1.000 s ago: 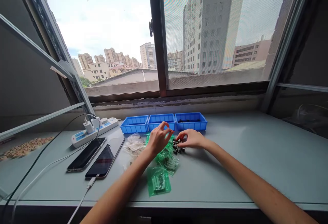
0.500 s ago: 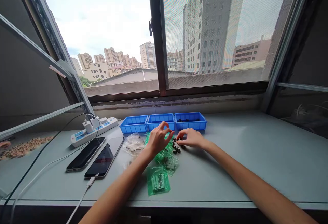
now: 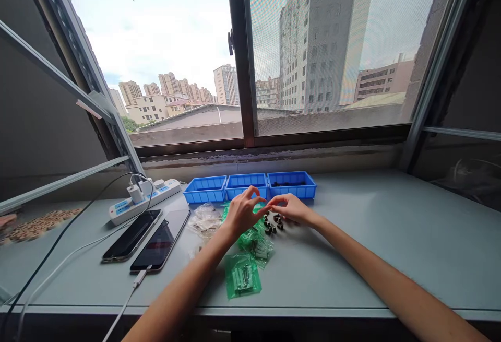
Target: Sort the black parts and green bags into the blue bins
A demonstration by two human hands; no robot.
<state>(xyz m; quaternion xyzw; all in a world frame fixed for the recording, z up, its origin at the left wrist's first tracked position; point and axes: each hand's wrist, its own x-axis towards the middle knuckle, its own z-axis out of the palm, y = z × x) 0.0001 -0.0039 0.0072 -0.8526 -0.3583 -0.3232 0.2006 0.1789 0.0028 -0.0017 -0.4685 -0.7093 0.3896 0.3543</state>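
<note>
My left hand point(image 3: 241, 213) and my right hand point(image 3: 290, 208) meet fingertip to fingertip just above a small heap of black parts point(image 3: 272, 224) on the grey table point(image 3: 371, 237). Both hands are pinched; what sits between the fingertips is too small to make out. Under my left hand lie several green plastic bags point(image 3: 242, 277) holding small pale parts. Behind the hands stand three blue bins point(image 3: 248, 185) in a row; the right one holds a few black parts.
Clear plastic bags point(image 3: 203, 221) lie left of the green ones. Two phones point(image 3: 148, 238) on cables lie further left, beside a white power strip point(image 3: 143, 199). Small brown pieces point(image 3: 35, 225) cover the far left. A window frame rises behind the bins.
My right hand lifted off the black parts and moved left to meet the left fingertips. The black parts are more exposed now.
</note>
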